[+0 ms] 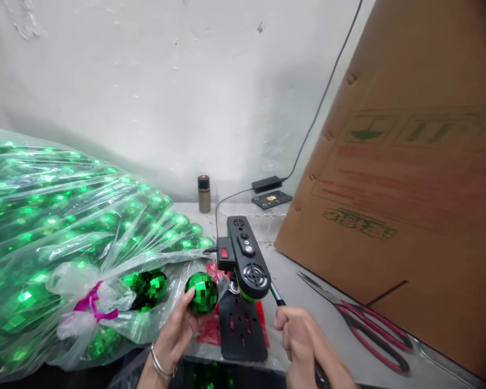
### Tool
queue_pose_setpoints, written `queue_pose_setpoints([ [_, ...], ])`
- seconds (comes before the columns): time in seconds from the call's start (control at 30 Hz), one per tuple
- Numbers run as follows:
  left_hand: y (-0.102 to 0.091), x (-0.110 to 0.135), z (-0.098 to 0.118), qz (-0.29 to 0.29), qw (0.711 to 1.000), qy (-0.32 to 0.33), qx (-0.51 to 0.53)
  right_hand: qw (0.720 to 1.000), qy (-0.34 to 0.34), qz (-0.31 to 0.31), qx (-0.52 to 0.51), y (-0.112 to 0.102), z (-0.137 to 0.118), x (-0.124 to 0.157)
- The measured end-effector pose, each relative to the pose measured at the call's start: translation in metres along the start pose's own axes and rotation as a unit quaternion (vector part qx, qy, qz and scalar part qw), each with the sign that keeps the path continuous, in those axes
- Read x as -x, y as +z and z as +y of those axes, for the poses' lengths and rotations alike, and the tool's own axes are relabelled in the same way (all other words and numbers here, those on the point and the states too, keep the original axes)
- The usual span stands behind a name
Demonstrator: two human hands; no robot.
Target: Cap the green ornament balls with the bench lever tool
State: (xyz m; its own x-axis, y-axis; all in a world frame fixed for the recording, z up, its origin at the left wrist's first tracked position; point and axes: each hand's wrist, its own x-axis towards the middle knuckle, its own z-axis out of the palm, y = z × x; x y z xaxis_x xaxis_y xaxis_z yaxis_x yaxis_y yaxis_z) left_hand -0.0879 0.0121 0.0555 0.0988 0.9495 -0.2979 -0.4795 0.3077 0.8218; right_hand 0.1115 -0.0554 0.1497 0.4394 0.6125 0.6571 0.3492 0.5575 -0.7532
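My left hand holds a green mirrored ball between thumb and fingers, close to the left side of a small black bench machine with a red switch. The machine stands on a black perforated base plate over red material. My right hand is closed round the machine's black lever handle, just right of the base. A bracelet circles my left wrist.
A large clear plastic bag full of green mirrored balls, tied with a pink ribbon, fills the left. Red-handled scissors lie at the right, before a big cardboard box. A small can, power adapter and cable sit near the wall.
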Motion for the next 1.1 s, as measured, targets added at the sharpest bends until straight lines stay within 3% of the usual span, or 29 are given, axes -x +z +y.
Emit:
queue_pose_setpoints([
  [0.1, 0.005, 0.015, -0.019, -0.024, 0.997, -0.039, 0.058, 0.998, -0.056, -0.038, 0.008, -0.003, 0.001, -0.013],
  [0.2, 0.014, 0.022, -0.030, -0.001, 1.000, -0.018, -0.011, 0.995, -0.086, -0.047, 0.014, -0.003, -0.001, -0.021],
  [0.3, 0.020, 0.017, -0.039, 0.049, 0.991, 0.045, -0.120, 0.994, -0.099, -0.054, 0.015, -0.003, -0.005, -0.024],
  [0.37, 0.019, 0.010, -0.047, 0.069, 0.974, 0.101, -0.193, 0.993, -0.102, -0.057, 0.020, -0.003, -0.006, -0.025],
  [0.47, 0.013, -0.001, -0.064, 0.055, 0.945, 0.152, -0.285, 0.992, -0.108, -0.060, 0.024, -0.005, -0.006, -0.026],
  [0.63, 0.007, -0.008, -0.085, -0.014, 0.903, 0.178, -0.392, 0.991, -0.113, -0.066, 0.023, -0.005, -0.006, -0.027],
  [0.83, 0.014, -0.009, -0.091, -0.007, 0.865, 0.227, -0.447, 0.990, -0.116, -0.075, 0.023, -0.007, -0.007, -0.028],
  [0.97, 0.017, -0.008, -0.085, -0.027, 0.870, 0.224, -0.438, 0.989, -0.120, -0.080, 0.027, -0.008, -0.008, -0.029],
  [1.1, 0.018, -0.010, -0.071, -0.018, 0.905, 0.176, -0.387, 0.988, -0.124, -0.083, 0.036, -0.010, -0.009, -0.029],
])
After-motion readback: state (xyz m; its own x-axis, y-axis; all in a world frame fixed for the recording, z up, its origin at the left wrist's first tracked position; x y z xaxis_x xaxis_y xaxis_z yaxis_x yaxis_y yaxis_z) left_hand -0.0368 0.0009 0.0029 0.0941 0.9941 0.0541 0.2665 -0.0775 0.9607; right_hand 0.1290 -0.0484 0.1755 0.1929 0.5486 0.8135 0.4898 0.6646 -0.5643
